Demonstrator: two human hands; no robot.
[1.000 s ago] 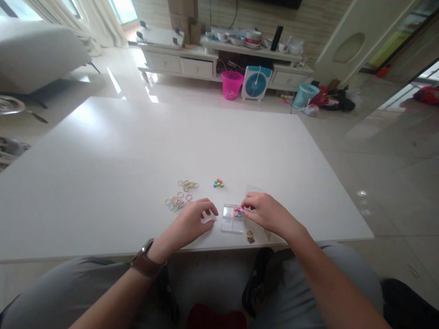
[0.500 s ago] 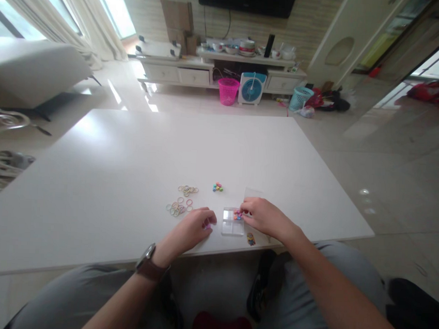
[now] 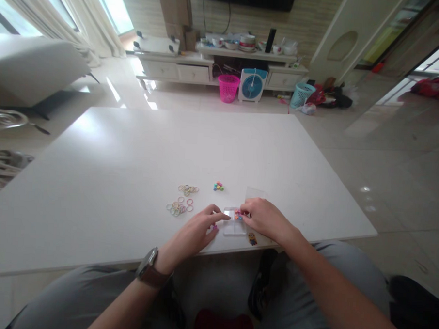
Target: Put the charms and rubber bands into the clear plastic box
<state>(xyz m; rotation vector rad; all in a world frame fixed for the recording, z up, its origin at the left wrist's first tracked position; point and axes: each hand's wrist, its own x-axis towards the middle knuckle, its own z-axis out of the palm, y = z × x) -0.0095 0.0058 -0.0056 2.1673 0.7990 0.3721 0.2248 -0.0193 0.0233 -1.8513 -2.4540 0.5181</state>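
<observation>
A clear plastic compartment box [image 3: 234,228] lies near the table's front edge. Small colourful pieces [image 3: 238,214] sit in its far right compartment. My right hand [image 3: 263,214] is at that compartment with thumb and fingers pinched together; whatever is between the fingertips is hidden. My left hand [image 3: 204,228] reaches in from the left, its index finger stretched to the box's left side. Under its other, curled fingers shows a small purple piece [image 3: 214,227]. Beyond the box lies a little pile of bright pieces [image 3: 218,186].
Two groups of thin rings lie to the left: pale rings [image 3: 188,189] and coloured rings [image 3: 179,207]. A clear flat lid [image 3: 255,192] rests behind my right hand. A cartoon-figure sticker [image 3: 252,238] is near the edge of the white table [image 3: 150,152].
My left hand has moved right toward the box, and its index finger now stretches out to it. The purple piece has shifted right with it. My right hand stays at the far right compartment.
</observation>
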